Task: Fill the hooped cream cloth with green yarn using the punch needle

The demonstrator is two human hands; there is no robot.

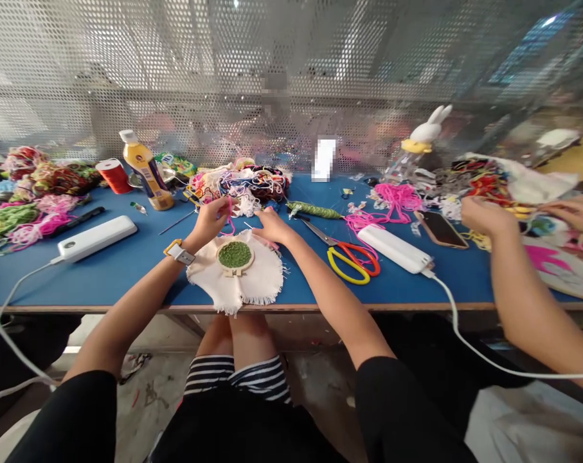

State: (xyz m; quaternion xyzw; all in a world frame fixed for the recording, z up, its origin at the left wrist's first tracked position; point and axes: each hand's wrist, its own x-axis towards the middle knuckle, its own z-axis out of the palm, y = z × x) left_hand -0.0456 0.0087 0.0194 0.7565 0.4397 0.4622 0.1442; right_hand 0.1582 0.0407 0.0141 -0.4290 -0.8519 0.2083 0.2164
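Note:
My left hand [215, 222], with a watch on its wrist, is closed in a pinch on a strand of pink yarn [231, 226]. The strand hangs down beside the fabric. My right hand [273, 227] rests at the far edge of the white cloth [265, 273], its fingers apart and pointing left; a thin pale stick-like thing lies by its fingertips. On the cloth sits a small round embroidery hoop [220, 262], filled with dense green stitching [236, 254]. Just beyond both hands lies a heap of mixed yarn [252, 183].
Scissors [353, 260] with red and yellow handles lie right of my forearm, beside a white power bank [394, 249] with a cable. Another power bank [98, 238], a drink bottle [149, 170] and a red thread spool [114, 177] stand left. A co-worker's hands [488, 215] work at far right.

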